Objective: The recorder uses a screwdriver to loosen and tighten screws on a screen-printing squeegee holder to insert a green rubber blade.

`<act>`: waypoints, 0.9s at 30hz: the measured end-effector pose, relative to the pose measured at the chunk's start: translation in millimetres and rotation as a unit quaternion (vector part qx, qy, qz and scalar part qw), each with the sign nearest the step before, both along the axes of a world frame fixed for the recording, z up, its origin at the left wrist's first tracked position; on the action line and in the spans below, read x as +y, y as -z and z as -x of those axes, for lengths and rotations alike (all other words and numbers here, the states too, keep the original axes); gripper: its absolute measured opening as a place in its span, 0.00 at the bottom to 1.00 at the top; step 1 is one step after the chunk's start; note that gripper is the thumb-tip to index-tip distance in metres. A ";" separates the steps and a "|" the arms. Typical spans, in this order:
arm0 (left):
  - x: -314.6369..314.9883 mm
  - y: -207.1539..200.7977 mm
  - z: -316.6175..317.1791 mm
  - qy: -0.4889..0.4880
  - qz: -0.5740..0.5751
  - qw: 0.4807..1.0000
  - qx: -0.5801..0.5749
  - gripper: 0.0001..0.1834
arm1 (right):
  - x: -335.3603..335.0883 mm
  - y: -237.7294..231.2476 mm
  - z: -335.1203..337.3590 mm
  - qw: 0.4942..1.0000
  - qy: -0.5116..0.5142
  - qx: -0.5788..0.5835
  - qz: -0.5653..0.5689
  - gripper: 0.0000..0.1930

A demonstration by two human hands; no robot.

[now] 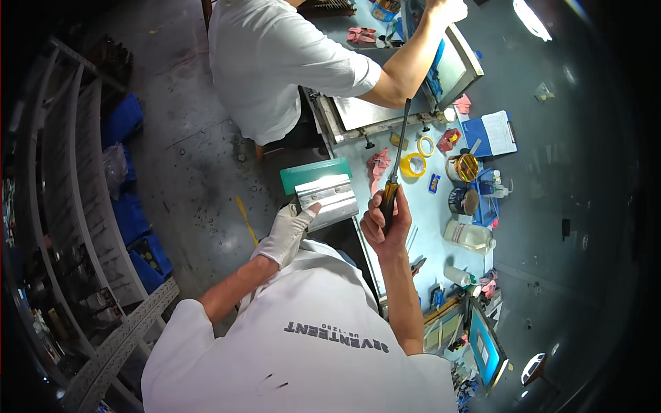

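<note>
My left hand (284,234), in a white glove, grips a squeegee (332,204) by its silvery metal holder, the thumb lying on top. A flat green blade (313,175) sticks out from the holder's far side. Screws show on the metal face. Bare and raised to the right of it, my right hand (387,224) is wrapped round the dark and amber handle of a screwdriver (398,153). Its long thin shaft points up and away, its tip apart from the squeegee. The gloved fingers under the holder are hidden.
A co-worker (275,62) in a white shirt leans over a printing frame (454,65) ahead. On the bench (413,199) lie a pink rag (377,167), yellow tape (413,165), open cans (463,167), a plastic jug (468,236) and a clipboard (490,134). Shelving with blue bins (129,217) stands left.
</note>
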State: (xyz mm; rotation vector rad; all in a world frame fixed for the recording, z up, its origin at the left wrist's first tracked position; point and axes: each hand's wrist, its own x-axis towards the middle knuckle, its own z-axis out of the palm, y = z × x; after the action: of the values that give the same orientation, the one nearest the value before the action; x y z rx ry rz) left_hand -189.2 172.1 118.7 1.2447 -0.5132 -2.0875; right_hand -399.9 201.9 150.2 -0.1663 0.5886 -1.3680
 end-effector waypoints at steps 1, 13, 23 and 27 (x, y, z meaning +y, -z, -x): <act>-1.3 2.1 -0.7 0.000 0.001 1.000 0.001 0.14 | -3.1 -0.2 -0.8 1.000 0.000 -0.003 0.005 0.29; -10.2 5.2 -10.5 0.048 0.018 0.998 -0.026 0.16 | -31.8 -2.3 -6.8 1.000 -0.009 -0.001 0.007 0.30; -9.7 16.7 -16.5 0.042 0.035 0.998 0.000 0.18 | -41.7 2.0 -3.9 0.999 -0.014 -0.010 0.043 0.29; -11.2 12.3 -18.9 0.064 0.020 0.998 -0.009 0.19 | -43.1 2.2 -4.1 0.999 -0.011 -0.005 0.035 0.29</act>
State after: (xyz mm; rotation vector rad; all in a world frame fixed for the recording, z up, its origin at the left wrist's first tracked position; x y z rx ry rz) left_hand -170.3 160.9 106.4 1.2369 -0.6547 -2.1633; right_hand -395.9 158.8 148.0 -0.2219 0.5303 -1.3690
